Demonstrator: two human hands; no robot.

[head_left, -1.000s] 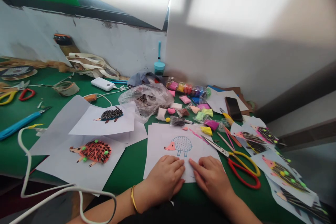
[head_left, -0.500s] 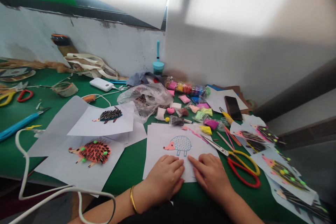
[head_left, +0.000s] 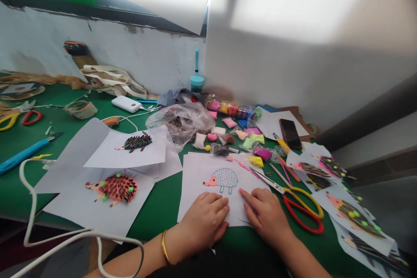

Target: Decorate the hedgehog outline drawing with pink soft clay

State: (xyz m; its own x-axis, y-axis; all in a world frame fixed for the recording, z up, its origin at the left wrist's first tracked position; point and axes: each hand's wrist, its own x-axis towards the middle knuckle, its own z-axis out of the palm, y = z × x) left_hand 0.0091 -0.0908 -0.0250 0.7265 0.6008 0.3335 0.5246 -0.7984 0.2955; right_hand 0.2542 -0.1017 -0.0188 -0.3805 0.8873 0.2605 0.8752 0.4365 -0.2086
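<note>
Head view: at lower centre, the bare left hand, thumb parted, and bare right hand, index finger extended, are resting on white rectangular paper bearing a blue-outlined, pink-faced hedgehog drawing.

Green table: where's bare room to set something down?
Bare green table: a strip between the red hedgehog sheet and drawing sheet; at far left, between the blue cutter and red handle. Crowded: colourful packets behind the drawing sheet; scissors and hedgehog pictures at right.
</note>
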